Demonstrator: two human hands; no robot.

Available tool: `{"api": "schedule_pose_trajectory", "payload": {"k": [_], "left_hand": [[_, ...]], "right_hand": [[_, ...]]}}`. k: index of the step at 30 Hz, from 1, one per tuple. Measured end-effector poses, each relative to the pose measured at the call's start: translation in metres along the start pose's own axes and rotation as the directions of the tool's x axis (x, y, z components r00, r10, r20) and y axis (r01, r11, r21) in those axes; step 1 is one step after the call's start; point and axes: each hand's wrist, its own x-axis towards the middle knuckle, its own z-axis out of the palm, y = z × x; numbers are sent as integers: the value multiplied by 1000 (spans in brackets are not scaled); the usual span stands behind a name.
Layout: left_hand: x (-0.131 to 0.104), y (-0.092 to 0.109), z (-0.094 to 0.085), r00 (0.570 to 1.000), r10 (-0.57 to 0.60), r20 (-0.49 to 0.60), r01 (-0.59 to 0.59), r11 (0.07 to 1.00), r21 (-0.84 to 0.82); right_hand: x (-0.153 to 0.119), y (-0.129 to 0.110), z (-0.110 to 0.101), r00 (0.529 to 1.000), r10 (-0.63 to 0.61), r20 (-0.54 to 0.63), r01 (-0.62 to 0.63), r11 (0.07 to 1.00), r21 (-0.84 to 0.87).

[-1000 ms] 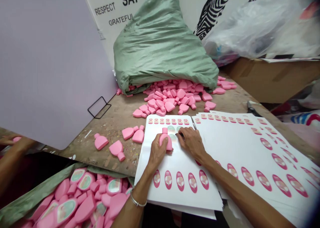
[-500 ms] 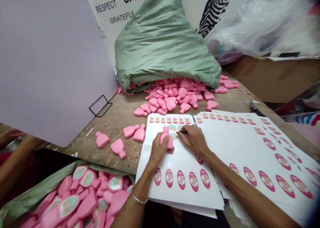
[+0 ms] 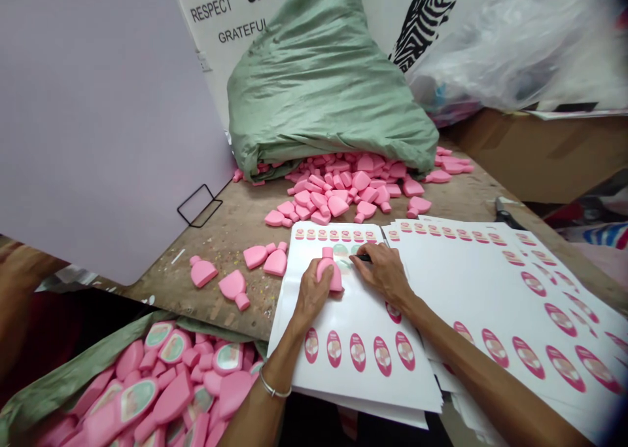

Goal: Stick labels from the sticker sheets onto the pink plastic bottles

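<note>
My left hand (image 3: 314, 293) is closed around a pink bottle-shaped piece (image 3: 330, 273), its neck pointing away from me, above the white sticker sheet (image 3: 338, 313). To its right, my right hand (image 3: 385, 270) pinches a slim black tool (image 3: 364, 258) whose thin tip reaches down to the sheet; its exact kind is hard to make out. Near that tip are pale green labels (image 3: 340, 250). Pink oval labels (image 3: 358, 352) line the sheet's near part, and small labels run along its far edge.
Loose pink pieces (image 3: 233, 286) lie left of the sheet. A green sack (image 3: 328, 100) spills a pile of them (image 3: 338, 192) behind. Below left, an open sack (image 3: 39, 385) holds labelled pieces. More sticker sheets (image 3: 471, 277) lie right. Another person's arm (image 3: 17, 296) shows far left.
The whole view has shifted slightly. Both hands keep nearly the same pose, with the piece and the tool still held. At far left the other person's arms have moved and look blurred.
</note>
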Motion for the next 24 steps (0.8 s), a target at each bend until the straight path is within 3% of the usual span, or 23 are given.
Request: {"api": "schedule_pose_trajectory", "payload": {"k": [5, 9, 13, 15, 19, 24], "left_hand": [[1, -1, 0, 1000, 1, -4, -1, 1000, -11], [1, 0, 1, 1000, -13, -1, 13, 999, -39], [0, 2, 0, 999, -39, -11, 38, 996, -86], [-1, 2, -1, 998, -59, -29, 54, 988, -147], [-9, 11, 0, 991, -130, -18, 116, 934, -337], [-22, 31, 2, 987, -147, 67, 162, 901, -403]], "right_hand": [[-2, -7, 0, 996, -44, 76, 46, 998, -29], [0, -5, 5, 996, 73, 48, -81, 976, 203], [2, -3, -4, 958, 278, 74, -274, 800, 534], [2, -10, -17, 943, 313, 111, -314, 730, 607], [-2, -36, -40, 950, 231, 213, -313, 730, 608], [-6, -59, -46, 960, 160, 232, -271, 744, 610]]}}
